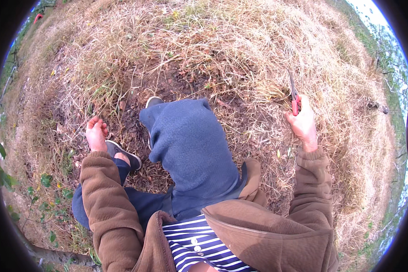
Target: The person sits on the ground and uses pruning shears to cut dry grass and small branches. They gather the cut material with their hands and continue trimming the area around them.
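Observation:
In my right hand, out to the right over dry grass, are red-handled hand shears, their dark metal blades pointing away from me. Whether the blades are apart is hard to tell. Low on the left, my left hand has its fingers curled, close to the grass beside my shoe; whether something thin lies between the fingers does not show. Between my hands rises my bent knee in blue trousers. Beyond it lies a patch of bare brown soil with dry stalks around it.
Dry straw-coloured grass surrounds me. A leafy green plant and a branch stand at the lower left. A dark piece of wood lies at the right. Something small and red shows at the far upper left.

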### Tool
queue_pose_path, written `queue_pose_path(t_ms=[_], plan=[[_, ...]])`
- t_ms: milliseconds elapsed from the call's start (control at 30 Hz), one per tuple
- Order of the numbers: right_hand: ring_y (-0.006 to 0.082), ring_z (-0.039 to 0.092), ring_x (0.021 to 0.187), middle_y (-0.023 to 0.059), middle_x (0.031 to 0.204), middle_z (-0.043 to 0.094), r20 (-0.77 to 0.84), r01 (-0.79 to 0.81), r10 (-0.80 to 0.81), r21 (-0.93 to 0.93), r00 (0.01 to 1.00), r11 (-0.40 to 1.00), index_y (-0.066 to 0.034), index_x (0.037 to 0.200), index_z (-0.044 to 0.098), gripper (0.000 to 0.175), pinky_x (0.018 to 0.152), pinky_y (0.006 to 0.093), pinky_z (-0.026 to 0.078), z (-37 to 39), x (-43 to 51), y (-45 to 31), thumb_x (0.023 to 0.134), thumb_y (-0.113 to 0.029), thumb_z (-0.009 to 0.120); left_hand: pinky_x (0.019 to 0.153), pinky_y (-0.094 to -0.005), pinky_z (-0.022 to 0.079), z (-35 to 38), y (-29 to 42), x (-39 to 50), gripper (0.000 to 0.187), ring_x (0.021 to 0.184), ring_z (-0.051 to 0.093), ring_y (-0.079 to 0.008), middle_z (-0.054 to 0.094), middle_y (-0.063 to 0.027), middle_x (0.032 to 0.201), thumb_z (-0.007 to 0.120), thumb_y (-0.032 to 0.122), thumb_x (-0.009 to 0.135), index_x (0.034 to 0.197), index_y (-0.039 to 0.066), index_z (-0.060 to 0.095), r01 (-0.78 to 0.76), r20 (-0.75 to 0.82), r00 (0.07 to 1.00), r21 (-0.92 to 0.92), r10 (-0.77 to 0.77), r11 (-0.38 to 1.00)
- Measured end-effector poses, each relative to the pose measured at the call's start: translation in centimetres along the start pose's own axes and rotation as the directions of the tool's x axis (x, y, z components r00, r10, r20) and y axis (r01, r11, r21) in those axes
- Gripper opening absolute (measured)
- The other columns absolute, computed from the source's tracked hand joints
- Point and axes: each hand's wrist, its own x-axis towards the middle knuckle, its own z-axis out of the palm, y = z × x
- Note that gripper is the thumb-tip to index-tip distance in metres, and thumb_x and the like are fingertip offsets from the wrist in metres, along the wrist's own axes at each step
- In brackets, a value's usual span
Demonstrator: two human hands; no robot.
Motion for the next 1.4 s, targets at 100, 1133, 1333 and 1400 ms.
queue_pose_path(t_ms=[100, 1133, 1333, 1400], plan=[[0.0352, 0.066, 0.083, 0.0183, 0.088, 0.066, 0.128, -0.079, 0.088, -0.069, 0.988, 0.994, -0.005, 0.112, 0.049, 0.049, 0.075, 0.0426, 0.051, 3.1, -2.0, 3.7, 0.072, -0.016, 0.075, 0.052, -0.0208, 0.046, 0.0, -4.0, 0.0, 0.022, 0.064, 0.056, -0.0078, 0.059, -0.0018, 0.084, 0.054, 0.005, 0.09, 0.112, 0.005, 0.056, 0.041, 0.07, 0.995, 0.381, -0.073, 0.924], [0.017, 0.063, 0.077, 0.0104, 0.085, 0.064, 0.44, -0.051, -0.676, 0.857, 0.591, 0.513, 0.0018, 0.098, 0.057, 0.02, 0.067, 0.0325, 0.054, 44.8, 34.1, -49.9, 0.087, -0.014, 0.059, 0.096, -0.0435, 0.045, 2.1, -21.2, -8.5, 0.053, 0.112, 0.06, -0.0316, 0.065, -0.0173, 0.116, 0.059, 0.05, 0.083, 0.117, 0.011, 0.067, -0.322, 0.366, -0.354, 0.816, -0.861, 0.48], [0.018, 0.064, 0.079, 0.0101, 0.089, 0.064, 0.534, -0.236, -0.329, 0.736, 0.779, 0.635, -0.0022, 0.102, 0.056, 0.019, 0.056, 0.035, 0.054, 48.1, 39.1, -51.4, 0.086, -0.013, 0.058, 0.095, -0.0432, 0.045, 2.8, -16.6, -1.9, 0.051, 0.111, 0.06, -0.0314, 0.065, -0.0171, 0.115, 0.059, 0.048, 0.083, 0.116, 0.011, 0.067, -0.328, 0.356, -0.305, 0.832, -0.884, 0.448], [0.0203, 0.063, 0.095, 0.0127, 0.106, 0.063, 0.546, -0.273, -0.448, 0.797, 0.708, 0.539, 0.0001, 0.114, 0.054, 0.029, 0.081, 0.0342, 0.052, 48.0, 41.2, -51.3, 0.09, -0.016, 0.059, 0.095, -0.0431, 0.046, 2.8, -14.1, 0.2, 0.05, 0.111, 0.06, -0.0313, 0.066, -0.017, 0.114, 0.059, 0.047, 0.083, 0.116, 0.011, 0.067, -0.325, 0.354, -0.276, 0.841, -0.894, 0.433]])
